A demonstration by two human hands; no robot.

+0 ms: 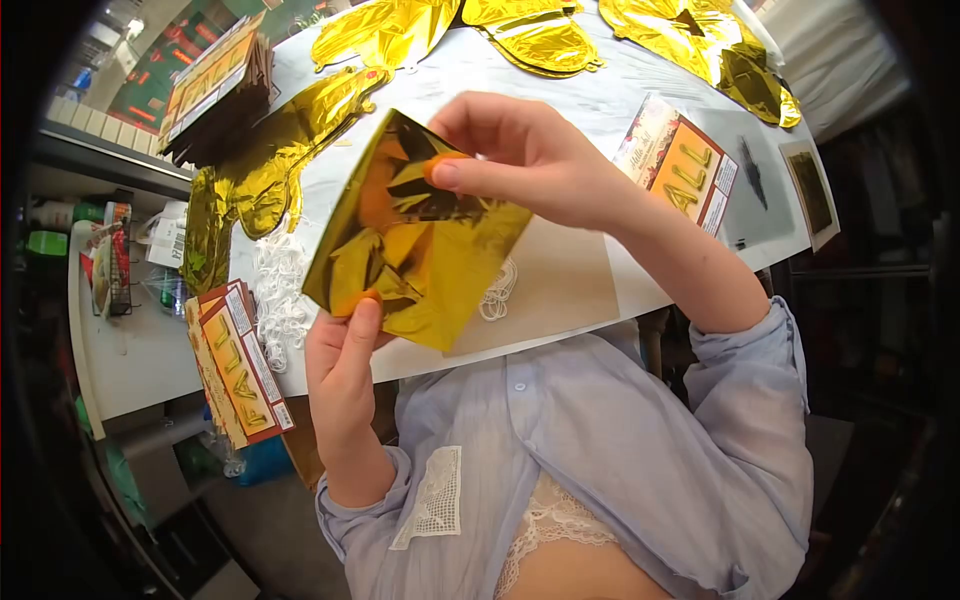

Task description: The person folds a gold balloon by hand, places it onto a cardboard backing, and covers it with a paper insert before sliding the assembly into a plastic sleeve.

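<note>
A folded gold foil balloon is raised above the table, tilted, between my two hands. My left hand pinches its lower left edge, thumb on top. At its upper edge my right hand grips the foil between thumb and fingers; some of those fingertips are hidden behind it. Below the foil lies a brown card sheet with a coil of white string on it, partly covered from view. Left of my left hand is a heap of white string bundles.
Several flat gold foil balloons lie along the far side of the white table. A stack of FALL cards stands at the far left, more FALL cards at the near left edge. Another FALL card lies right, beside clear plastic.
</note>
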